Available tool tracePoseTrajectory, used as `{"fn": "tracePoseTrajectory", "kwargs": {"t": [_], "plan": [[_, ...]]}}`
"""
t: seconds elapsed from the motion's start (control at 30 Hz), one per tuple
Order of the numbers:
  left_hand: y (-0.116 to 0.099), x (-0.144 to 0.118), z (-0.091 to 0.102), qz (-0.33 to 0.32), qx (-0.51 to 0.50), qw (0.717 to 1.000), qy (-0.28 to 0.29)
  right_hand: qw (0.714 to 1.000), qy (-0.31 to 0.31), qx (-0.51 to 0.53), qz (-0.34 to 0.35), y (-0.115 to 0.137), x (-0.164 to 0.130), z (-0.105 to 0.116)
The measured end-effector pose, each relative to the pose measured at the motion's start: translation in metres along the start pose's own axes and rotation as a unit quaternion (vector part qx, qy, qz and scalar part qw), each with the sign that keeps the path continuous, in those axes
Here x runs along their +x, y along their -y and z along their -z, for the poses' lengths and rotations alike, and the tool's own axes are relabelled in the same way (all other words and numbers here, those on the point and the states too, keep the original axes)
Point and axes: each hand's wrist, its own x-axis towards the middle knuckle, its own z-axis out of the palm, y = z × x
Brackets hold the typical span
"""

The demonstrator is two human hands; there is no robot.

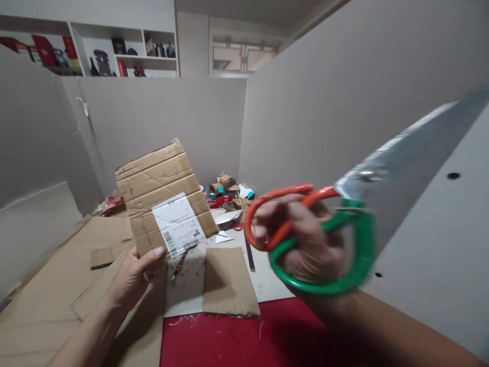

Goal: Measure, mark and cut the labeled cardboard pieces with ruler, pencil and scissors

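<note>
**Cardboard in one hand, scissors in the other**

At the far left, flat sheets of cardboard (57, 285) lie stacked over the surface (191, 285), with a smaller loose strip (105, 256) resting on top of them; the left hand (133, 275) rises from the lower left and its fingers (155, 253) are closed on the lower left corner of a creased cardboard piece (160, 188), thumb on the near face, holding it tilted up off the surface; a white shipping label (178, 224) with a barcode is stuck to the lower part of that piece; just below the label a thin red pencil (179, 266) lies on the pale surface among small shreds; to its right a rectangular cardboard offcut (228, 283) lies flat, its near edge reaching a red mat (237, 336); behind it, near the grey partition (344, 102), sits a heap of scraps (225, 193) in brown, red and teal; at the right, close to the camera and blurred, the right hand (305, 239) has its fingers (267, 224) threaded through and curled about the orange and green handles of a pair of scissors (355, 224), well apart from the held cardboard; the handles lie close together and the blades point up and right as a single grey streak, though the blur hides whether they meet fully.
</note>
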Motion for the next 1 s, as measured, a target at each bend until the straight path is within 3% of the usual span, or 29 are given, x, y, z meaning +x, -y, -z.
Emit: {"fn": "tracePoseTrajectory", "kwargs": {"t": [0.07,0.13,0.27,0.43,0.6,0.8,1.0], "plan": [[0.001,-0.001,0.000,0.004,-0.003,1.000,0.011,1.000,-0.007,0.016,-0.014,-0.019,0.028,-0.013],[0.002,-0.001,0.001,0.010,-0.005,1.000,0.020,0.998,0.014,-0.012,-0.060,-0.039,0.037,-0.017],[0.003,0.000,0.001,0.017,-0.006,1.000,0.026,0.981,0.070,-0.038,-0.178,-0.067,0.019,-0.015],[0.001,-0.001,-0.001,0.021,-0.017,0.999,0.019,0.944,0.172,-0.018,-0.282,-0.079,-0.002,-0.019],[-0.003,-0.004,-0.004,0.010,-0.050,0.999,0.018,0.949,0.152,-0.017,-0.275,-0.091,-0.008,-0.020],[0.002,-0.012,-0.014,0.016,-0.026,0.997,0.068,0.967,0.100,0.002,-0.232,-0.093,-0.007,-0.022],[0.020,-0.014,-0.018,0.031,0.031,0.996,0.079,0.961,0.120,0.019,-0.247,-0.099,-0.019,-0.028]]}}
